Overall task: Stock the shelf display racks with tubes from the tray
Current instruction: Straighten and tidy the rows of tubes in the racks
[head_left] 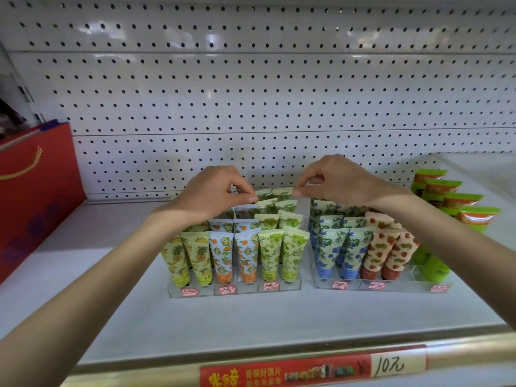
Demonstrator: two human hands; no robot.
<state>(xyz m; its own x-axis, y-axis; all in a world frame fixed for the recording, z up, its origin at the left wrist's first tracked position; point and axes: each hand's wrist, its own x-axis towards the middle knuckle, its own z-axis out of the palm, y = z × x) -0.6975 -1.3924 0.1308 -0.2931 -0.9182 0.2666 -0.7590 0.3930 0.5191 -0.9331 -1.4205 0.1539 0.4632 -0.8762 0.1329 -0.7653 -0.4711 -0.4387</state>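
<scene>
Green squeeze tubes (275, 193) with little round fruit printed on them stand at the very back of the clear plastic rack on the left (248, 288), cap down and flat end up. The left hand (215, 191) pinches the flat top of one back tube between thumb and finger, and the right hand (337, 177) pinches the top of the tube next to it, so both hands are closed on tube tops. To do this bit well, I think each tube should go straight down into its own slot behind the other green ones, with its picture facing front like the rest. A soft push looks like enough, because the rows are packed tight and a hard push could tip the tubes in front. Yellow pineapple tubes (187, 258) and white tubes with oranges (234, 255) fill the other rows of this rack. A second clear rack (405, 286) sits just beside it on the right, with blue flower tubes (337, 252) and red strawberry tubes (388, 252). Both racks stand on the white shelf (139, 317), in front of a white board full of holes (251, 93), and a red box (36, 191) stands at the left.
</scene>
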